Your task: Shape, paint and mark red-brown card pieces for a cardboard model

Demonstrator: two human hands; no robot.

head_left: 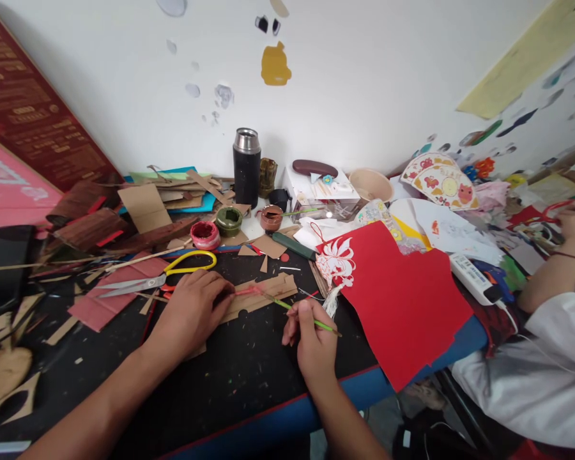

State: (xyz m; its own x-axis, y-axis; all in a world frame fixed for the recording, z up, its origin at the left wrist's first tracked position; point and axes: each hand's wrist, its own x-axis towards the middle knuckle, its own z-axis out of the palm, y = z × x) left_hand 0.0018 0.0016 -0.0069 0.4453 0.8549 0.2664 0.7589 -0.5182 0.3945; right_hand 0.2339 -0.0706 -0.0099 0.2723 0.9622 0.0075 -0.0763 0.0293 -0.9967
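My right hand [314,342] is closed around a thin green paintbrush [285,305], its tip pointing left. The tip meets a small pink-painted strip [246,291] lying over a piece of brown cardboard [268,295]. From the other side, my left hand [194,310] pinches the strip's left end with bent fingers, partly hiding it. Yellow-handled scissors [191,262] lie open just beyond my left hand. Behind them stand open paint jars: a red one [205,236], a green one [229,222] and a brown one [271,218].
A red sheet [402,300] with a white paper-cut and tassel overhangs the table's front edge on the right. A black thermos [246,169] stands against the wall. Cardboard scraps [146,207] pile up at left. Another person's arm [556,275] rests at far right by a white power strip [474,279].
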